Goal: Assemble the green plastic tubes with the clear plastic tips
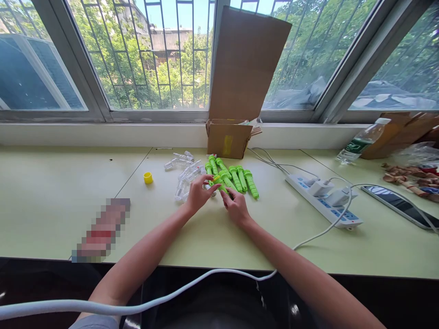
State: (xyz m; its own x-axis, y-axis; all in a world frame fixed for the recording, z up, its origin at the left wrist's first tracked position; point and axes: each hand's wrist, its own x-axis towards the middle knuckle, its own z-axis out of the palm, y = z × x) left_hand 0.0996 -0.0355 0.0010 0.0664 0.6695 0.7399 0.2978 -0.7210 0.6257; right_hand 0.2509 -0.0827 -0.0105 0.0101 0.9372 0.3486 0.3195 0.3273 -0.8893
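Note:
Between my hands is a bright green plastic tube (pixel 221 184) with a yellow ring at its upper end. My left hand (pixel 199 193) pinches the yellow end with thumb and fingers. Closed on the lower end is my right hand (pixel 236 206). Just beyond lie several similar green ribbed tubes (pixel 252 184), close together on the table. To the left of them, several clear plastic pieces (pixel 185 172) are heaped, partly hidden behind my left hand. A yellow ring-shaped cap (pixel 147 177) stands apart, farther left.
Behind the tubes stands an open cardboard box (pixel 228 139), its flap upright. At right are a white power strip (pixel 324 201) with plugs and cables, a phone (pixel 401 205) and a plastic bottle (pixel 363 140). A pixelated object (pixel 103 230) lies left. A white cable (pixel 192 279) crosses in front.

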